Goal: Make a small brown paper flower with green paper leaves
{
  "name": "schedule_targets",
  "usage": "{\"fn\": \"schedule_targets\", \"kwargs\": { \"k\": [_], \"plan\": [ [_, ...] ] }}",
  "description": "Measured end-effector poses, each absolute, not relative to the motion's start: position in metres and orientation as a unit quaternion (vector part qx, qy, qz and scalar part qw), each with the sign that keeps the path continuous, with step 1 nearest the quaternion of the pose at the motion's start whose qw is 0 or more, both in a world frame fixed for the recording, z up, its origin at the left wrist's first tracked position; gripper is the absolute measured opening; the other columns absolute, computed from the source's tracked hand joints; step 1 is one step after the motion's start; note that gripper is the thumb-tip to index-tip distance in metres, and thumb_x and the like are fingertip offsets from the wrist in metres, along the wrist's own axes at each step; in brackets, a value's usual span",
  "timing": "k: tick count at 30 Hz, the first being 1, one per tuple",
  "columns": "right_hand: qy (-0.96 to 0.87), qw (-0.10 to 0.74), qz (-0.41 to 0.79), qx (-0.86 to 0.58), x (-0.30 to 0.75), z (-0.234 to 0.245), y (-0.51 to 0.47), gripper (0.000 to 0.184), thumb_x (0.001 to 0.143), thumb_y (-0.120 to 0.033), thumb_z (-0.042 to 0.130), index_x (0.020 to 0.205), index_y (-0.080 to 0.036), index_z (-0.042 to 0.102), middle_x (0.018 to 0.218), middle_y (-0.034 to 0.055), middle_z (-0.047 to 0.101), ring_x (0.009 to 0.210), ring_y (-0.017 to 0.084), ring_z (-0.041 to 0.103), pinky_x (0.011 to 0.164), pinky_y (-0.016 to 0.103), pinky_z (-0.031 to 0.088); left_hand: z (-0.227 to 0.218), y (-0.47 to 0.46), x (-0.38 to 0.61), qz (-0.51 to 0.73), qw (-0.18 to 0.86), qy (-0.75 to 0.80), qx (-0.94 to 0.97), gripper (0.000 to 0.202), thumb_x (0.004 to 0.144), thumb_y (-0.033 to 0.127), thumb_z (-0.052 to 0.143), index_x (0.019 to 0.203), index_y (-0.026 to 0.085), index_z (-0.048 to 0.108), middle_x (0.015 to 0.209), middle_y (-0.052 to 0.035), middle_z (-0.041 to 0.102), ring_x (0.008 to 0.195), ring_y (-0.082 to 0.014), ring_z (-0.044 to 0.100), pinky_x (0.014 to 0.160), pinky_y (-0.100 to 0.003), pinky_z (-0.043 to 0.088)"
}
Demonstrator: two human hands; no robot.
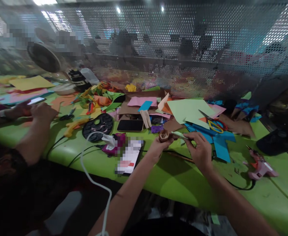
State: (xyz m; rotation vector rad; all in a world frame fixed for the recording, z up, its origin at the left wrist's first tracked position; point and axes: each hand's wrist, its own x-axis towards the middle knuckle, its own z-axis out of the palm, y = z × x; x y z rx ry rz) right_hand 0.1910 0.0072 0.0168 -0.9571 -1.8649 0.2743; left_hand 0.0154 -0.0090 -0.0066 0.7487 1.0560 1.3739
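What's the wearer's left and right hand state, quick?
Left hand: closed, holding a small brown paper piece.
Right hand: closed, pinching a pale green piece.

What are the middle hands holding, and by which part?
The left hand holds curled brown paper from below; the right hand pinches pale green paper by its right end.

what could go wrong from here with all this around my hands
The lit phone lies near the table's front edge, beside the left forearm, which might knock it off. The cord of the pink glue gun runs toward the right forearm, which might snag it; whether the gun is hot doesn't show. The small brown piece in the left hand may get squashed if pressed hard by the pale green strip in the right hand.
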Motion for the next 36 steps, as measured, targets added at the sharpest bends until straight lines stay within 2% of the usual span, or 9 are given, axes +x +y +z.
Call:
{"fn": "schedule_targets", "kwargs": {
  "k": [5,8,10,15,18,20,25,30,36],
  "plan": [
    [-0.837,0.412,-0.063,-0.356,0.190,0.012,0.002,0.024,0.092,-0.016,0.054,0.105,-0.028,0.071,0.099,0.0059,0.073,0.094,0.021,0.065,0.081,0.035,0.047,-0.008,-0.010,0.024,0.583,0.626,0.434,0.281,0.048,0.042,0.037,0.093,0.078,0.013,0.072,0.061,0.0014,0.061,0.051,-0.0037,0.039,0.048,-0.020,0.027],
    [-0.857,0.368,-0.104,-0.345,0.186,0.007,-0.002,0.027,0.092,-0.015,0.055,0.108,-0.030,0.070,0.100,0.0050,0.073,0.094,0.021,0.064,0.083,0.036,0.044,-0.007,-0.011,0.024,0.602,0.622,0.420,0.273,0.044,0.043,0.037,0.093,0.067,0.013,0.066,0.055,0.0052,0.050,0.050,-0.0031,0.035,0.048,-0.020,0.026],
    [-0.864,0.360,-0.100,-0.338,0.183,0.005,-0.003,0.027,0.092,-0.016,0.055,0.110,-0.030,0.069,0.100,0.0051,0.072,0.095,0.021,0.063,0.083,0.036,0.044,-0.006,-0.011,0.022,0.611,0.617,0.419,0.265,0.045,0.042,0.038,0.093,0.065,0.013,0.064,0.056,0.0054,0.049,0.051,-0.0032,0.036,0.048,-0.019,0.028],
    [-0.860,0.392,0.008,-0.326,0.179,0.008,-0.004,0.018,0.091,-0.021,0.057,0.104,-0.027,0.067,0.102,0.0072,0.068,0.098,0.023,0.062,0.085,0.037,0.048,-0.004,-0.008,0.019,0.634,0.580,0.449,0.247,0.049,0.036,0.037,0.094,0.070,0.014,0.067,0.061,0.0036,0.059,0.054,-0.0050,0.045,0.052,-0.020,0.036],
    [-0.828,0.419,0.110,-0.358,0.179,0.012,-0.002,0.018,0.090,-0.023,0.058,0.106,-0.024,0.064,0.102,0.0081,0.066,0.096,0.023,0.062,0.080,0.035,0.051,-0.001,-0.008,0.019,0.638,0.539,0.454,0.311,0.044,0.043,0.038,0.092,0.075,0.015,0.072,0.073,-0.0021,0.069,0.070,-0.0134,0.060,0.068,-0.027,0.049],
    [-0.801,0.429,0.159,-0.386,0.180,0.013,-0.001,0.018,0.089,-0.023,0.059,0.106,-0.023,0.063,0.100,0.0077,0.067,0.090,0.022,0.063,0.076,0.034,0.051,0.001,-0.010,0.019,0.629,0.516,0.452,0.364,0.041,0.050,0.038,0.089,0.081,0.015,0.074,0.084,-0.0059,0.073,0.083,-0.0196,0.065,0.081,-0.034,0.051],
    [-0.767,0.431,0.229,-0.417,0.180,0.010,0.001,0.012,0.085,-0.028,0.064,0.097,-0.023,0.065,0.091,0.0050,0.070,0.081,0.021,0.065,0.073,0.033,0.051,0.001,-0.014,0.021,0.616,0.500,0.450,0.410,0.038,0.053,0.034,0.089,0.084,0.016,0.075,0.089,-0.0063,0.075,0.090,-0.0226,0.066,0.087,-0.037,0.051],
    [-0.749,0.421,0.300,-0.414,0.179,0.009,0.002,0.019,0.083,-0.028,0.066,0.101,-0.023,0.066,0.091,0.0038,0.072,0.077,0.019,0.063,0.071,0.031,0.050,-0.005,-0.014,0.020,0.612,0.492,0.447,0.429,0.031,0.055,0.030,0.088,0.080,0.017,0.074,0.081,-0.0034,0.071,0.084,-0.0193,0.064,0.084,-0.034,0.051],
    [-0.721,0.403,0.380,-0.416,0.180,0.003,0.008,0.021,0.080,-0.031,0.067,0.099,-0.021,0.069,0.084,0.0027,0.070,0.064,0.015,0.056,0.057,0.026,0.044,-0.011,-0.013,0.019,0.620,0.401,0.441,0.511,0.025,0.061,0.028,0.085,0.082,0.019,0.075,0.098,-0.0055,0.064,0.098,-0.0202,0.058,0.093,-0.033,0.045]
  ]
}}
